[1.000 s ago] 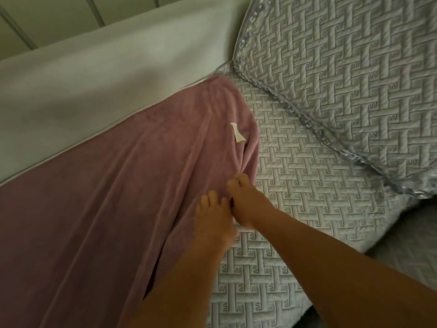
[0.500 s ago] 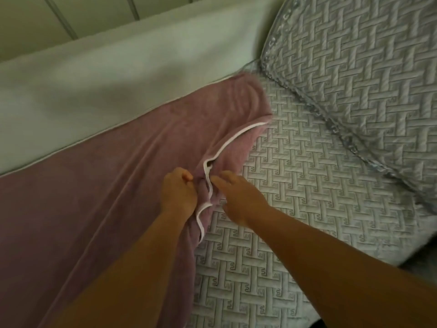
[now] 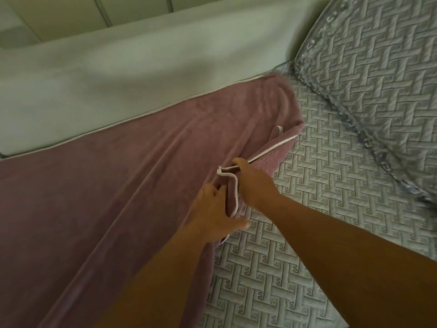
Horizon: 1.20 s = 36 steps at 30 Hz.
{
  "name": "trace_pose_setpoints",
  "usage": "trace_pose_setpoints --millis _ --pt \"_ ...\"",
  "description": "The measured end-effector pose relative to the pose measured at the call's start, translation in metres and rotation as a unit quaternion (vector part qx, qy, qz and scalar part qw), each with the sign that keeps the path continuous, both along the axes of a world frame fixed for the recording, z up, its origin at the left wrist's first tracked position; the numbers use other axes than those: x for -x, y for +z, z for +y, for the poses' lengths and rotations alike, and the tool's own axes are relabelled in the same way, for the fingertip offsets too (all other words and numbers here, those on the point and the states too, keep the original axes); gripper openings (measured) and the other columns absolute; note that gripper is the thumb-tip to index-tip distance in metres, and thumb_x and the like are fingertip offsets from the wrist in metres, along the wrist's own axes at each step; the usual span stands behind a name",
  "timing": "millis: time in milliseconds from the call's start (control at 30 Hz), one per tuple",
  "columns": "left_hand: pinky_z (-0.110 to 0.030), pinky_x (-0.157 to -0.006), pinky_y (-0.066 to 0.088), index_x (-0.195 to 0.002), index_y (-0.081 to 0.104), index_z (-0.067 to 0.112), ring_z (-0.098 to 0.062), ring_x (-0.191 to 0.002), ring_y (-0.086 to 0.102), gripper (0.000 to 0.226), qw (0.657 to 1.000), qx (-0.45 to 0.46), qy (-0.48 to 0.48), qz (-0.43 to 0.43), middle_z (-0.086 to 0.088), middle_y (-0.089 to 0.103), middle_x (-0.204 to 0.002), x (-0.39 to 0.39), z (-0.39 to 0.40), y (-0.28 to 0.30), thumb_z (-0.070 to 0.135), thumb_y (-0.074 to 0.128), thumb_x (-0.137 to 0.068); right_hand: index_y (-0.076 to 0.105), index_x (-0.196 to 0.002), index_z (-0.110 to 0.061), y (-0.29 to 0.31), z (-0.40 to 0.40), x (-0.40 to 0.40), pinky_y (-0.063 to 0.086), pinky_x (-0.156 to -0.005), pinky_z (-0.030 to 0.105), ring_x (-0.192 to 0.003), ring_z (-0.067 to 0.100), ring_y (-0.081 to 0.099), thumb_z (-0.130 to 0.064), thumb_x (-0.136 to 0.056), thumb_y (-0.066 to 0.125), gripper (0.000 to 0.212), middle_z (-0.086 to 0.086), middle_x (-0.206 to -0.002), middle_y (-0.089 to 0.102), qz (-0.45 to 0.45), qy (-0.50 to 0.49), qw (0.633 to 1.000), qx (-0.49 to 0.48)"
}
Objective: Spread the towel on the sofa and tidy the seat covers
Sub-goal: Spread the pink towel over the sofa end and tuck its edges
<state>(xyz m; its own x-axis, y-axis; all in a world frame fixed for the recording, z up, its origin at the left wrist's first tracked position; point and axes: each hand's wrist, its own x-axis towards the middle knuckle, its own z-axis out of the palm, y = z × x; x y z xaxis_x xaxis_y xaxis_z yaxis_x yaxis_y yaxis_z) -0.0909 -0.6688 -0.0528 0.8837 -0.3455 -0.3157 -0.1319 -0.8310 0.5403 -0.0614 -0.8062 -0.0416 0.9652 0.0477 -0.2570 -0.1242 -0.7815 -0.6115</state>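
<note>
Pale green sofa back (image 3: 123, 74) runs across the top, with a tiled wall (image 3: 71, 17) behind it. On the seat lies a grey quilted seat cover (image 3: 307, 221) with a woven pattern. A second quilted cover (image 3: 378, 74) with a shiny trim sits on the right, and its edge lies over the first one.

The purple towel (image 3: 106, 197) is spread over the left part of the sofa seat, right up against the sofa back. It has long soft folds in it. Its right edge has a thin white trim (image 3: 272, 151). That edge is bunched up and folded back, so the fuzzy underside shows. A small white loop (image 3: 279, 130) sticks up near the far corner.

Both hands are at this bunched edge. The left hand (image 3: 215, 209) grips a fold of the towel, with its fingers curled into the cloth and its thumb pointing out over the seat cover. The right hand (image 3: 255, 183) is just beside it and pinches the white-trimmed edge, lifting it a little. The two hands almost touch.
</note>
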Motion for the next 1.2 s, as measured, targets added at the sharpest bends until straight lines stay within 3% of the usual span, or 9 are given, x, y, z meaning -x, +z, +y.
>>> trace_pose_setpoints --millis 133,233,300,367,467,633,733,967,1200 --pt "-0.023 -0.074 0.055 -0.13 0.046 0.017 -0.01 -0.093 0.061 0.043 0.99 0.119 0.073 -0.033 -0.003 0.06 -0.12 0.003 -0.013 -0.001 0.021 0.056 -0.088 0.046 -0.11 -0.023 0.007 0.012 -0.005 0.043 -0.064 0.034 -0.073 0.023 0.056 -0.048 -0.092 0.036 0.032 0.003 -0.083 0.061 0.016 -0.026 1.0 0.004" --pt "-0.035 -0.078 0.055 -0.129 0.046 0.012 -0.016 -0.101 0.058 0.039 0.99 0.113 0.079 -0.043 -0.007 0.055 -0.12 0.008 -0.024 0.001 0.018 0.051 -0.091 0.045 -0.11 -0.025 0.017 0.015 -0.001 0.05 -0.072 0.04 -0.081 0.025 0.059 -0.063 -0.082 0.045 0.046 0.003 -0.09 0.063 0.012 -0.017 1.0 0.014" --pt "-0.032 -0.072 0.054 -0.123 0.051 0.012 -0.014 -0.096 0.057 0.034 0.992 0.086 0.086 -0.033 -0.002 0.057 -0.114 0.014 -0.031 0.003 0.025 0.048 -0.091 0.043 -0.119 -0.023 0.022 0.014 0.001 0.05 -0.075 0.039 -0.089 0.026 0.059 -0.051 -0.084 0.053 0.045 0.004 -0.099 0.063 0.029 -0.003 0.999 0.044" --pt "-0.02 -0.053 0.044 -0.097 0.059 0.019 -0.004 -0.069 0.057 0.014 0.986 0.122 0.112 0.01 0.009 0.061 -0.084 0.023 -0.04 0.003 0.024 0.046 -0.092 0.048 -0.12 -0.018 0.027 0.009 0.0 0.048 -0.077 0.037 -0.095 0.027 0.058 -0.028 -0.088 0.055 0.034 0.006 -0.107 0.062 0.071 0.016 0.993 0.097" --pt "-0.02 -0.042 0.033 -0.068 0.05 0.021 -0.005 -0.043 0.047 0.025 0.974 0.175 0.13 0.069 0.01 0.048 -0.051 0.032 -0.058 0.004 0.015 0.046 -0.092 0.053 -0.11 -0.014 0.031 -0.008 0.004 0.049 -0.074 0.036 -0.093 0.028 0.058 -0.011 -0.087 0.054 0.023 0.01 -0.104 0.061 0.09 0.038 0.98 0.174" --pt "-0.029 -0.053 0.046 -0.078 0.053 0.031 -0.013 -0.06 0.061 0.012 0.969 0.19 0.129 0.093 0.006 0.064 -0.069 0.036 -0.075 0.007 0.026 0.057 -0.088 0.042 -0.114 -0.022 0.026 -0.043 0.029 0.041 -0.064 0.036 -0.079 0.026 0.052 -0.015 -0.084 0.056 0.033 0.008 -0.105 0.051 0.028 0.051 0.983 0.175" --pt "-0.021 -0.049 0.044 -0.09 0.061 0.022 -0.011 -0.063 0.062 0.009 0.978 0.159 0.105 0.087 0.003 0.069 -0.079 0.044 -0.083 0.006 0.03 0.059 -0.087 0.034 -0.125 -0.037 0.019 -0.058 0.043 0.041 -0.062 0.034 -0.078 0.025 0.054 -0.021 -0.089 0.052 0.043 0.005 -0.111 0.047 0.016 0.077 0.983 0.167" --pt "-0.02 -0.043 0.042 -0.078 0.059 0.016 -0.006 -0.045 0.054 0.01 0.954 0.226 0.097 0.169 0.004 0.06 -0.058 0.075 -0.122 0.006 0.024 0.062 -0.085 0.028 -0.126 -0.037 0.02 -0.097 0.072 0.038 -0.049 0.031 -0.058 0.02 0.047 -0.021 -0.088 0.056 0.05 0.003 -0.088 0.038 0.012 0.078 0.97 0.23" --pt "-0.011 -0.043 0.042 -0.073 0.056 0.019 0.001 -0.044 0.056 0.015 0.921 0.303 0.077 0.233 0.005 0.059 -0.055 0.102 -0.189 0.011 0.021 0.059 -0.087 0.034 -0.109 -0.04 0.024 -0.16 0.101 0.052 -0.059 0.038 -0.067 0.026 0.056 -0.028 -0.088 0.057 0.033 0.005 -0.101 0.04 0.019 0.04 0.966 0.256"
